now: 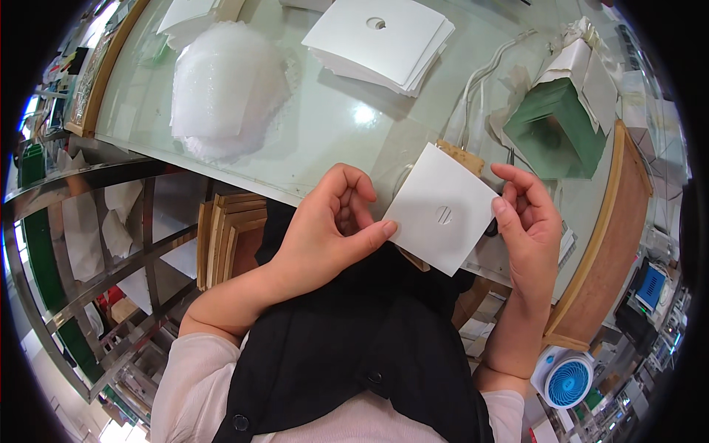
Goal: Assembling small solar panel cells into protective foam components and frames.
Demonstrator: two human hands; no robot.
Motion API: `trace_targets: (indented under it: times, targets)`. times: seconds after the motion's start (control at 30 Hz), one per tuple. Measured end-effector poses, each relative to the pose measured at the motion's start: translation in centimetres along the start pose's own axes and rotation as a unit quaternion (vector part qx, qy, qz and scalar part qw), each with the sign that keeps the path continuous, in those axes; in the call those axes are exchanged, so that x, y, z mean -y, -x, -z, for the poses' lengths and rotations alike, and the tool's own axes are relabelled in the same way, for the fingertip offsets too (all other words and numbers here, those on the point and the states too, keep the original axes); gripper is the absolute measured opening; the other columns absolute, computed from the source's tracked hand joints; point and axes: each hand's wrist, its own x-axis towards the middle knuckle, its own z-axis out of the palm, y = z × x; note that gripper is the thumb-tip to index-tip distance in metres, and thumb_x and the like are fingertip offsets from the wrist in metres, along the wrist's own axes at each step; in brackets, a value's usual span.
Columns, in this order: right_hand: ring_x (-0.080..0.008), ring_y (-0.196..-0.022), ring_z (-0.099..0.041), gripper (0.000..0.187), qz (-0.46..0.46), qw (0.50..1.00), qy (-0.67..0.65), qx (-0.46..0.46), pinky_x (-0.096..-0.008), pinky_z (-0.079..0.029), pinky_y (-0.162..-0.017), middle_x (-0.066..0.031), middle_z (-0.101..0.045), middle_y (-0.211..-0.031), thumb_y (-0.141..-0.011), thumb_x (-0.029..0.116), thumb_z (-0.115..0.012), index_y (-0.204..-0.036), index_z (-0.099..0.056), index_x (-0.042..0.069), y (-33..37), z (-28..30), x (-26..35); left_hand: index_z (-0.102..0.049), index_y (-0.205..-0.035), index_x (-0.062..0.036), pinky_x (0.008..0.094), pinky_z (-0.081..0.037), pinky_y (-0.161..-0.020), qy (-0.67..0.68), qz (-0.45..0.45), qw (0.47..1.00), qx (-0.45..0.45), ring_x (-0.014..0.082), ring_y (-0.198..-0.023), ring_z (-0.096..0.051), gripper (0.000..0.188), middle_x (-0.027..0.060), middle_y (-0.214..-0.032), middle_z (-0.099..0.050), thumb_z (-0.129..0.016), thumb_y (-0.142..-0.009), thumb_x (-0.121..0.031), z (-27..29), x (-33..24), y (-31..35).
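A white square card [443,184] with a small round cut-out near its middle is tilted in front of me, over the table's near edge. My left hand [336,214] pinches its left corner, the thumb on the edge and the fingers curled. At the opposite corner my right hand [528,214] grips it, thumb on top and fingers bent behind. Beyond the card, a stack of similar white cards [377,37] with a round hole lies on the table. To its left sits a rounded pile of thin translucent white sheets [229,88].
The pale glass-topped table [325,140] spans the far side. At right stand a green glass block [557,129] partly wrapped in white paper, white cables [480,74] and a wooden board [609,244]. Wooden frames [233,236] lean below the table at left; a blue fan [569,380] is lower right.
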Motion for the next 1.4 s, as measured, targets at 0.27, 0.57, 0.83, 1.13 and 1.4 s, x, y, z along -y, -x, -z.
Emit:
trace_targets:
  times: [0.27,0.57,0.83,1.13,1.4]
  targets:
    - [-0.0095,-0.075,-0.043,0.015,0.120,0.968,0.220,0.024,-0.0214,-0.036,-0.066,-0.0019,-0.047,-0.089,-0.086,-0.003,-0.055,-0.096,-0.062,0.006,0.1,0.7,0.0,-0.060,-0.097,-0.0108,0.0206,-0.037,-0.061,-0.166,-0.157,0.973,0.021,0.0069,-0.074,-0.046,0.026,0.0006,-0.088,-0.048,-0.073,-0.077,0.000,0.5,0.8,0.0]
    - [-0.0298,-0.101,-0.056,0.036,0.405,0.786,0.467,0.014,-0.0331,-0.044,-0.081,-0.0151,-0.056,-0.116,-0.066,-0.016,-0.057,-0.094,-0.062,0.007,-0.6,1.4,-0.7,-0.068,-0.089,-0.0118,0.0304,-0.043,-0.064,-0.474,-0.662,0.578,-0.046,0.0177,-0.082,-0.059,0.025,0.0042,-0.098,-0.063,-0.074,-0.067,-0.002,2.2,1.8,-2.6]
    - [-0.0160,-0.081,-0.061,0.017,0.174,0.978,-0.070,0.093,-0.0262,-0.048,-0.073,-0.0112,-0.066,-0.094,-0.082,0.001,-0.060,-0.099,-0.060,-0.002,1.6,0.9,2.2,-0.058,-0.116,0.0020,0.0249,-0.052,-0.067,-0.091,-0.368,0.925,0.020,0.0183,-0.086,-0.066,0.034,0.0113,-0.100,-0.062,-0.062,-0.082,0.009,1.3,-0.8,1.0]
    - [-0.0095,-0.066,-0.059,0.026,-0.037,0.978,-0.203,0.012,-0.0215,-0.048,-0.056,-0.0066,-0.066,-0.087,-0.093,0.015,-0.057,-0.110,-0.059,-0.005,1.9,-0.2,2.2,-0.047,-0.127,0.0038,0.0264,-0.054,-0.072,0.103,-0.119,0.982,0.103,0.0184,-0.087,-0.066,0.038,0.0131,-0.105,-0.065,-0.059,-0.092,-0.005,0.7,-0.7,1.7]
    - [-0.0113,-0.066,-0.060,0.031,-0.018,0.980,-0.198,0.023,-0.0232,-0.049,-0.056,-0.0075,-0.067,-0.087,-0.097,0.022,-0.053,-0.110,-0.061,-0.005,1.8,-0.2,1.6,-0.049,-0.125,0.0036,0.0270,-0.054,-0.072,0.101,-0.127,0.982,0.102,0.0185,-0.084,-0.067,0.035,0.0126,-0.100,-0.066,-0.058,-0.093,-0.006,0.6,-0.1,1.8]
